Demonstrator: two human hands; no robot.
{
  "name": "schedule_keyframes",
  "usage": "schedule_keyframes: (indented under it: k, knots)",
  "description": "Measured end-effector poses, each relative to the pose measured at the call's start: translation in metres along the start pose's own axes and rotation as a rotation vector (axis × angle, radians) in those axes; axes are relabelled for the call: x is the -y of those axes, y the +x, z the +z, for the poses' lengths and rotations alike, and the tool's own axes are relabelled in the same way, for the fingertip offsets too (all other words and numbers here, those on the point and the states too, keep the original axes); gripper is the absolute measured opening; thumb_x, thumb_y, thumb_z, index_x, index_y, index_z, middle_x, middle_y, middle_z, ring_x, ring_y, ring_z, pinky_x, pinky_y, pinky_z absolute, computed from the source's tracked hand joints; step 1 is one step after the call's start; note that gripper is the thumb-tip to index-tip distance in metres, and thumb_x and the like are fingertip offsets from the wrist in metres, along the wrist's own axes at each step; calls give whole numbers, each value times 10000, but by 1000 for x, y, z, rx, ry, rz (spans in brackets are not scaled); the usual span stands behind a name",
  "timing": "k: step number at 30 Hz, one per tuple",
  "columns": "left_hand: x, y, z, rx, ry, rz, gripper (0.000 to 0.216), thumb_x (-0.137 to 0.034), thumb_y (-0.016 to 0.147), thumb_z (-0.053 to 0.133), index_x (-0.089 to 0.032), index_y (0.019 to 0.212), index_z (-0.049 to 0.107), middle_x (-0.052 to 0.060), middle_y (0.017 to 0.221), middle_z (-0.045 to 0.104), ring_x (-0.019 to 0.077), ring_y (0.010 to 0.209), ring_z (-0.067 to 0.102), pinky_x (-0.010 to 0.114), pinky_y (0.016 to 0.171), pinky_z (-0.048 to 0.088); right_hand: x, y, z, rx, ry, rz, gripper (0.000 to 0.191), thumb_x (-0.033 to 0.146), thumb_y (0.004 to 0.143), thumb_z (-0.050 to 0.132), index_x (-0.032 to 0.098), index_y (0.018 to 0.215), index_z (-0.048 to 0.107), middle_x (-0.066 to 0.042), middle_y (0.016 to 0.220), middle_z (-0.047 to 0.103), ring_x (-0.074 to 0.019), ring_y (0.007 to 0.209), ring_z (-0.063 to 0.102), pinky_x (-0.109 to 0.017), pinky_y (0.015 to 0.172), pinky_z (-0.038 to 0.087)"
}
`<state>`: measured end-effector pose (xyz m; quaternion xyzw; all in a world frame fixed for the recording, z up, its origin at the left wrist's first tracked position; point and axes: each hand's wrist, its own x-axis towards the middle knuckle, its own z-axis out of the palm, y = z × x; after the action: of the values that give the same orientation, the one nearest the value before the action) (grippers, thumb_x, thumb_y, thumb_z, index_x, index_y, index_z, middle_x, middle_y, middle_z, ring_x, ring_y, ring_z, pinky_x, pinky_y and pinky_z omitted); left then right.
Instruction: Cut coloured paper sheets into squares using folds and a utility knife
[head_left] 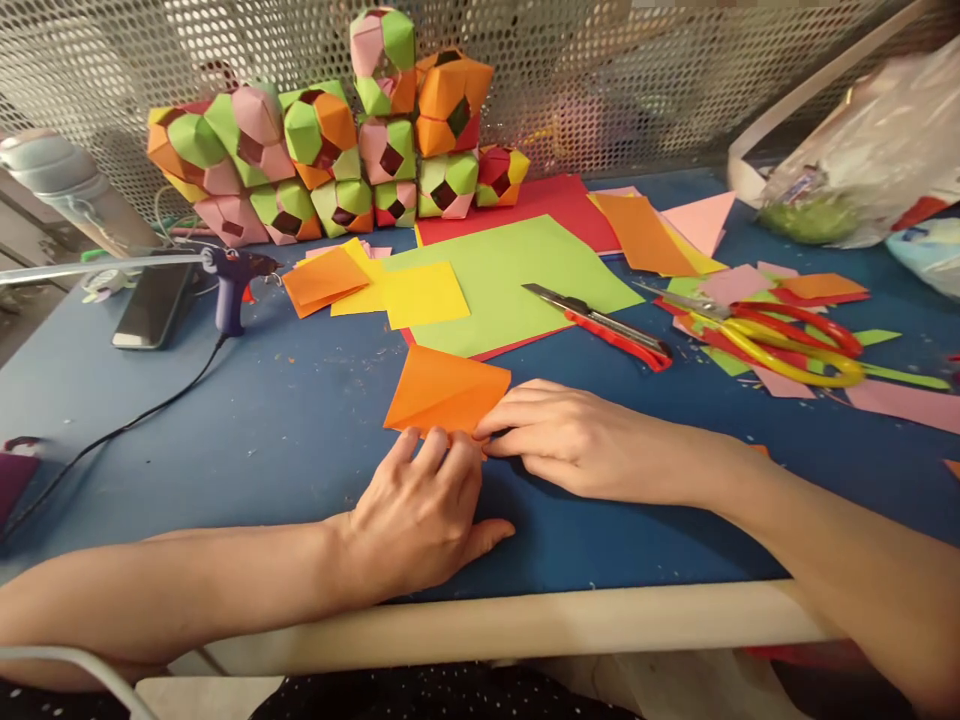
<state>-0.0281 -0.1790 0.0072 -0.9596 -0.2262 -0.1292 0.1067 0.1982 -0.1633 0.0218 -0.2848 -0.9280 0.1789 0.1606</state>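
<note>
A square of orange paper (pixel 446 390) lies on the blue table in front of me, its lower edge partly folded. My left hand (pixel 427 500) presses that lower edge with bent fingertips, its thumb sticking out to the right. At the lower right corner, the fingers of my right hand (pixel 555 435) pinch the same orange paper. The part of the paper beneath both sets of fingertips is hidden. Just behind it lie a light green sheet (pixel 510 260), a yellow square (pixel 426 294) and a folded orange piece (pixel 324 280).
A red-handled utility knife (pixel 600 325) rests partly on the green sheet. Scissors (pixel 780 340) lie on paper scraps to the right. A glue gun (pixel 229 285) and a phone (pixel 154 300) are at left. Stacked paper modules (pixel 322 130) stand against the perforated metal panel (pixel 615 90).
</note>
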Motion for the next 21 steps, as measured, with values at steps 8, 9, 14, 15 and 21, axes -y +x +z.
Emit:
schedule_keyframes:
  k: [8,9,14,15,21]
  knots:
    - [-4,-6,-2,-33,100,8,568,-482,961,428,16,1148,629,243,1210,626,396,1144,583,520,956,484,3,0,0,35,-25,22,329,61,932,409,150,1081,688,-98,1125,661,-233,1063,579,-421,943,446]
    - [-3,-6,-2,-34,107,11,563,-488,963,425,1,1150,631,241,1255,608,411,1197,551,547,992,457,3,-1,0,38,-28,21,322,67,935,410,149,1073,689,-100,1104,664,-237,1060,581,-421,934,453]
    - [0,-6,-1,-24,100,-7,579,-579,945,412,-81,1140,635,218,1372,542,445,1290,474,628,1036,395,3,-1,1,18,-46,8,311,74,936,407,153,1038,690,-101,1095,669,-236,1057,587,-418,917,465]
    - [0,-6,0,-11,102,-13,595,-589,946,397,-80,1156,623,226,1359,549,440,1276,491,624,1026,406,2,-2,1,14,-50,5,310,72,935,408,149,1042,688,-101,1109,669,-232,1059,588,-414,921,463]
    - [-2,-5,-1,75,93,-42,621,-592,964,321,-77,1197,578,245,1283,588,406,1181,571,556,934,480,0,-4,4,9,-65,2,296,84,935,426,136,1064,688,-102,1142,669,-221,1064,581,-403,945,457]
